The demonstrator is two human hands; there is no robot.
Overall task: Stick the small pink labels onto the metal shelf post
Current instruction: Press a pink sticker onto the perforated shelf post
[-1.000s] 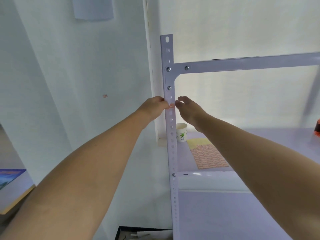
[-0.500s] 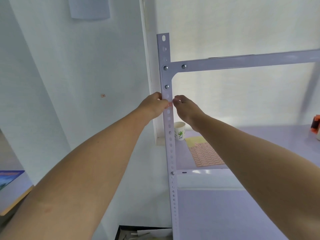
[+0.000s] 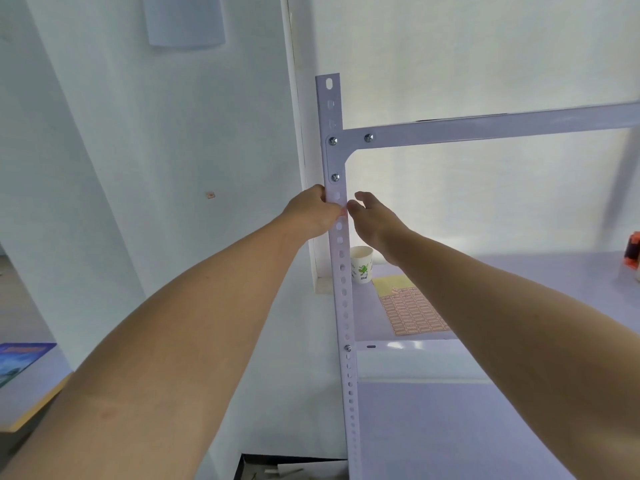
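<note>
A white perforated metal shelf post (image 3: pixel 341 265) stands upright in the middle of the view. My left hand (image 3: pixel 311 211) presses against its left edge just below the corner bracket. My right hand (image 3: pixel 372 216) reaches in from the right, fingertips at the same spot. A small pink label (image 3: pixel 344 211) shows between the two hands' fingertips on the post; most of it is hidden. A sheet of pink labels (image 3: pixel 414 315) on yellow backing lies on the shelf board below.
A paper cup (image 3: pixel 362 264) stands on the shelf (image 3: pixel 519 271) behind the post. An orange and black object (image 3: pixel 633 250) sits at the far right. A horizontal shelf beam (image 3: pixel 485 128) crosses above. A table edge (image 3: pixel 31 386) is at the left.
Both hands stay at the same spot on the post. The right hand's fingers have spread a little. The view has shifted slightly.
</note>
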